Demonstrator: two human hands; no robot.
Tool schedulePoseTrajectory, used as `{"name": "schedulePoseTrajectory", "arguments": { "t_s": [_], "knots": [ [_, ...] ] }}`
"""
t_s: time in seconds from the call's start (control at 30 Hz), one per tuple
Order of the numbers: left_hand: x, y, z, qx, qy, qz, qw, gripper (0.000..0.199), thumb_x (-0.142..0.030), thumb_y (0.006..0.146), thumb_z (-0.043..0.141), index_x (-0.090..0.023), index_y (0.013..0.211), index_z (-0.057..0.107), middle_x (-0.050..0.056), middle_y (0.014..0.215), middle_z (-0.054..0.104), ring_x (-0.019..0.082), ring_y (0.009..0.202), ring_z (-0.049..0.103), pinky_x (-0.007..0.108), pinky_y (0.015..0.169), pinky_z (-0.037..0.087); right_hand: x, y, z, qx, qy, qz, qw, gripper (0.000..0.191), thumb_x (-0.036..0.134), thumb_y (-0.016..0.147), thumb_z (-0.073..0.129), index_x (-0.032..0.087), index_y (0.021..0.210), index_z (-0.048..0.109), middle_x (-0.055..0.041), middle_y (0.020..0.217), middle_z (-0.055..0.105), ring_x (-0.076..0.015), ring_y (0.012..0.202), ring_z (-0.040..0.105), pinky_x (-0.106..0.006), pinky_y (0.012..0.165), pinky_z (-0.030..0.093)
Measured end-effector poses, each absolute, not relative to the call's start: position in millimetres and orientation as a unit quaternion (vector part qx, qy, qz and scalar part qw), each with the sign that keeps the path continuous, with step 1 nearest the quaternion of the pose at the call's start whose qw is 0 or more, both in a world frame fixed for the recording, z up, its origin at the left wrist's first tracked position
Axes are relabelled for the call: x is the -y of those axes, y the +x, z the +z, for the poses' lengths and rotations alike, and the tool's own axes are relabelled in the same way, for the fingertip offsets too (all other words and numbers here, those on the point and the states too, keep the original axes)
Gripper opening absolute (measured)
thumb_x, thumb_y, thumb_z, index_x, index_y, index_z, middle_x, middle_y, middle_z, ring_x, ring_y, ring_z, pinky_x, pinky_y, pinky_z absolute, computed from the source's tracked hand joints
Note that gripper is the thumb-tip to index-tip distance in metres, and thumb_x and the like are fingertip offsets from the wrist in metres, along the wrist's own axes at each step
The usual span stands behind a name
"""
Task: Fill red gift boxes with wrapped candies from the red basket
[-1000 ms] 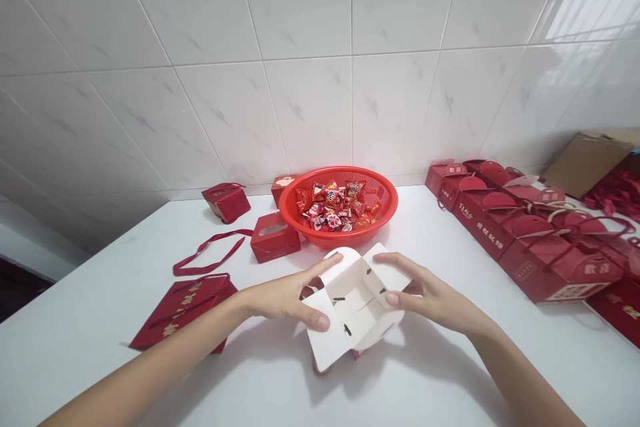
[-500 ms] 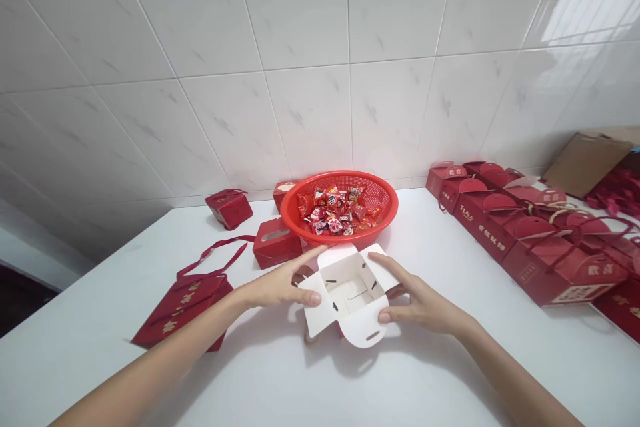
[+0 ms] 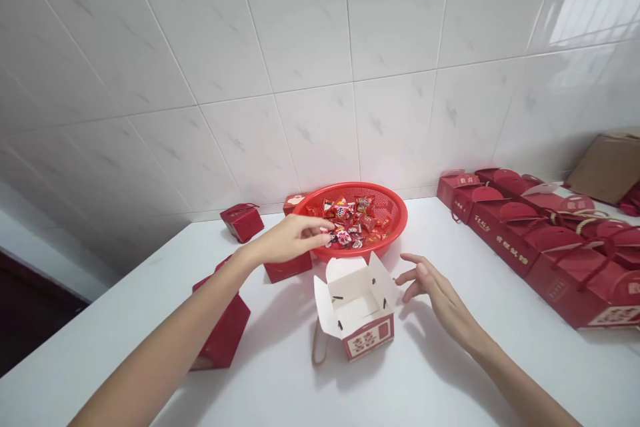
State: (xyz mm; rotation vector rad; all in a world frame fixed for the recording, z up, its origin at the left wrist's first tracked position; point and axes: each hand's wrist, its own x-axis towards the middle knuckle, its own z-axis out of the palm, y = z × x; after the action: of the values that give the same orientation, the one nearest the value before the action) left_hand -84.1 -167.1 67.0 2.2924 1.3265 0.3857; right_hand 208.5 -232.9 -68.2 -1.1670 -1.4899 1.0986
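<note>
A small red and white box stands upright on the white table, its flaps spread and its white inside showing, with a cord loop at its left side. Just behind it is a red plastic basket with wrapped candies in it. My left hand reaches over the basket's left rim, fingertips at the candies, thumb and fingers apart, with nothing seen between them. To the right of the box, my right hand hovers with spread fingers and holds nothing.
Red boxes line the right side in rows, a cardboard box behind them. At the left are a small red box and a larger one, partly under my left forearm. Another red box touches the basket's left side. A tiled wall rises behind.
Both hands have let go of the open box, which now sits on the table. My left hand has moved forward to the basket; my right hand has drawn off to the right. The view has shifted slightly.
</note>
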Motion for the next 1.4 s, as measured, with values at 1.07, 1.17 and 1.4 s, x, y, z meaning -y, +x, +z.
{"name": "schedulePoseTrajectory", "arguments": {
  "t_s": [1.07, 1.17, 1.4],
  "knots": [
    [10, -54, -11, -0.554, 0.752, 0.131, 0.332, 0.029, -0.023, 0.038, 0.088, -0.02, 0.064, 0.074, -0.001, 0.063, 0.068, 0.019, 0.067, 0.06, 0.027, 0.063, 0.045, 229, 203, -80, 0.687, -0.506, 0.307, 0.422, 0.032, 0.05, 0.094, 0.046, 0.022, 0.099, 0.061, -0.0065, 0.085, 0.074, -0.0211, 0.069, 0.068, -0.031, 0.056, 0.052],
    [15, -54, -3, -0.53, 0.744, 0.223, 0.341, 0.033, -0.03, 0.046, 0.088, -0.018, 0.074, 0.076, 0.003, 0.078, 0.073, 0.021, 0.078, 0.062, 0.029, 0.071, 0.047, 229, 203, -80, 0.691, -0.508, 0.292, 0.423, 0.029, 0.046, 0.093, 0.046, 0.023, 0.098, 0.061, -0.0063, 0.085, 0.074, -0.0209, 0.069, 0.068, -0.031, 0.055, 0.05],
    [28, -49, 10, -0.484, 0.699, 0.355, 0.388, 0.053, -0.04, 0.058, 0.086, -0.013, 0.102, 0.072, 0.005, 0.087, 0.07, 0.018, 0.078, 0.062, 0.031, 0.074, 0.048, 230, 203, -81, 0.699, -0.509, 0.286, 0.412, 0.029, 0.045, 0.094, 0.045, 0.022, 0.099, 0.061, -0.0069, 0.088, 0.074, -0.0214, 0.072, 0.068, -0.031, 0.056, 0.05]
  ]
}}
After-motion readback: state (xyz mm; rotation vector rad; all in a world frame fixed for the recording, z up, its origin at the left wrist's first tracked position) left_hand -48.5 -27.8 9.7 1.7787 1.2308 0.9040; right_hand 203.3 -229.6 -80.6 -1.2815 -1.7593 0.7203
